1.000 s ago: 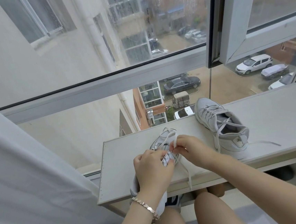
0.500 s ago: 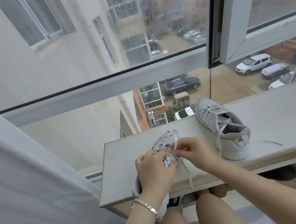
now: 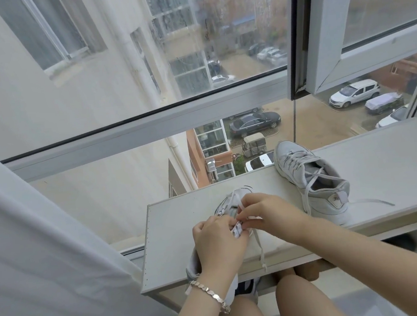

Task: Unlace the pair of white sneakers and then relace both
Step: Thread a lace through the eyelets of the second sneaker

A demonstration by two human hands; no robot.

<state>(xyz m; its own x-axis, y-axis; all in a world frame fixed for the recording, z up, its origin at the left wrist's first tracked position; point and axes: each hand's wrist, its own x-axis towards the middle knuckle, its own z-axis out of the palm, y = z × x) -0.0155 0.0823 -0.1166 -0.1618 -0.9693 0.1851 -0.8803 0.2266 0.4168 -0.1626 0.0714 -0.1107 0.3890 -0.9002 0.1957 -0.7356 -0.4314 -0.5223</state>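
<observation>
Two white sneakers sit on the pale board [image 3: 182, 236]: the far sneaker [image 3: 314, 180] at its back edge, the near sneaker [image 3: 232, 201] overhanging its front edge. The left hand [image 3: 218, 243] curls around the near sneaker's upper; the right hand [image 3: 268, 210] pinches its lace [image 3: 261, 249].

— How is the light on your feed?
— I get soft, flat daylight through the window glass [image 3: 228, 28], overcast and even. Shadows are faint on the shelf [image 3: 381, 166]; it only turns dim underneath it.
— Any blur?
— Rain streaks on the upper pane smear the street beyond. My wide lens bows the window frame [image 3: 148, 128] near the edges. The left hand [image 3: 218, 243], right hand [image 3: 268, 213], lace [image 3: 259, 244] and near sneaker [image 3: 232, 201] all read crisp.
</observation>
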